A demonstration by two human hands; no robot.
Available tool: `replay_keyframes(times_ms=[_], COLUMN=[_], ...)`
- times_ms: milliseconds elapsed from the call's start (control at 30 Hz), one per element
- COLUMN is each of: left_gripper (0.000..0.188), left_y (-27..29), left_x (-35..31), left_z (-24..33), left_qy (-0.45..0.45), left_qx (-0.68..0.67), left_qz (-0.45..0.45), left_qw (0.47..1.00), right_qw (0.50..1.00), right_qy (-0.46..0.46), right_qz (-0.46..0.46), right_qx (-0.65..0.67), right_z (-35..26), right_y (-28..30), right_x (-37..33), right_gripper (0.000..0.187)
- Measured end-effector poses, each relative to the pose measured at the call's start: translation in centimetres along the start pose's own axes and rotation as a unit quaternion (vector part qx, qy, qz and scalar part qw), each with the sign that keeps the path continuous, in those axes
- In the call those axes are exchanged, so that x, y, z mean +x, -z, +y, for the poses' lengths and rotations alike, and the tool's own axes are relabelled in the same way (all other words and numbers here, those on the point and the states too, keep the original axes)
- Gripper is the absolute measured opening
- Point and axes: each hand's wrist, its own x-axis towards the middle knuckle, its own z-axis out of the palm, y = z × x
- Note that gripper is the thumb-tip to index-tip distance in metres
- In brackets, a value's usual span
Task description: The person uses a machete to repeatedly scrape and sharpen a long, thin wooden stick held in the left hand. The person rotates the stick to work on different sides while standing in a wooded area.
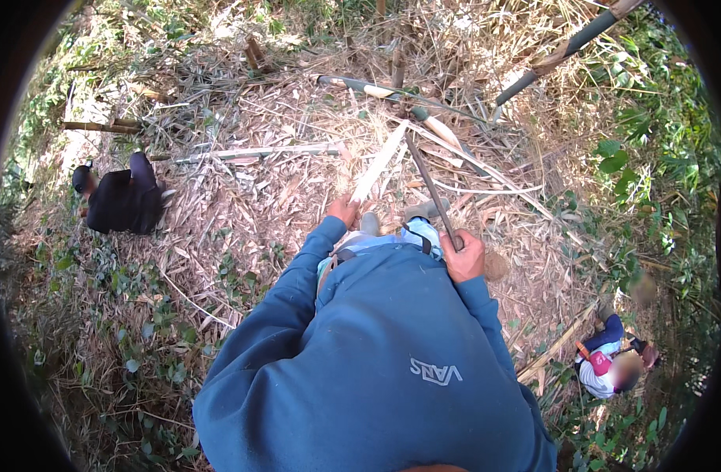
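Observation:
My left hand (344, 211) is closed round the near end of a pale split bamboo strip (380, 165). The strip points away from me and slightly right, its cut face bright in the sun. In my right hand (467, 257) is the handle end of a long, dark, narrow-bladed knife (431, 183). Its blade slants up and to the left, so its tip comes close to the strip's far end; whether they touch I cannot tell. Both hands are at waist height in front of my blue top, above my shoes.
Split bamboo pieces (258, 152) lie among dry leaves and shavings. Green bamboo poles (447, 134) lie ahead, and another pole (565, 53) slants in at upper right. One person in dark clothes (125, 200) is at left; another person (604, 362) is at lower right.

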Motion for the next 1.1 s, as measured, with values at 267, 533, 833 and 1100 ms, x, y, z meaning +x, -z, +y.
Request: replay_keyframes(times_ms=[267,533,833,1100], left_gripper=[0.023,0.022,0.025,0.020], left_y=[-0.6,-5.5,-4.7,-4.7], left_x=[-7.7,-14.4,-15.2,-15.6], left_z=[13.4,14.9,13.9,14.8], left_qy=[-0.071,-0.090,-0.090,-0.088], left_qx=[-0.162,-0.248,-0.202,-0.228], left_qz=[-0.211,-0.156,-0.183,-0.176], left_qw=[0.961,0.952,0.958,0.954], right_qw=[0.985,0.961,0.968,0.957], right_qy=[0.153,0.252,0.229,0.260], right_qz=[0.042,0.084,0.069,0.106], right_qx=[-0.074,-0.081,-0.074,-0.069], right_z=[-2.8,-2.9,-3.2,-3.4], right_y=[1.0,1.0,1.3,1.1], right_x=[1.2,2.4,1.4,2.3], right_gripper=[0.026,0.029,0.033,0.032])
